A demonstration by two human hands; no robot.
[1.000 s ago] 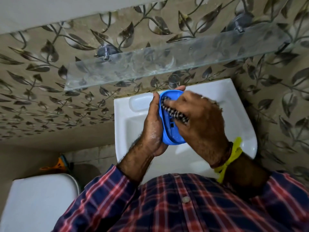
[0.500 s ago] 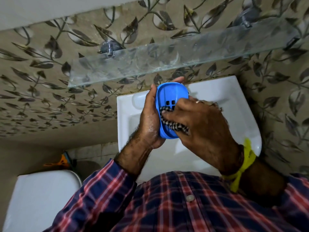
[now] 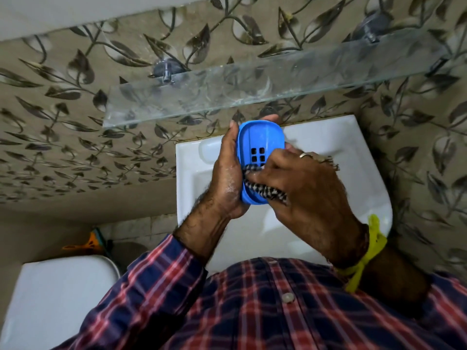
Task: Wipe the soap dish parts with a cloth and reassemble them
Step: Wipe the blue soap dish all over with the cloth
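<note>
Left hand (image 3: 227, 178) grips blue soap dish (image 3: 257, 140); right hand (image 3: 303, 195) pinches checked cloth (image 3: 262, 189), hiding its lower end.

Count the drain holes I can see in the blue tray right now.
5 on the blue tray, in two columns above the cloth: top pair, middle pair, one bottom-left. The right hand and cloth cover the area below, so more may be hidden.

The person wears a navy-and-red plaid shirt (image 3: 265, 306), a yellow wrist tie (image 3: 366, 253) and a finger ring (image 3: 304, 155).
</note>
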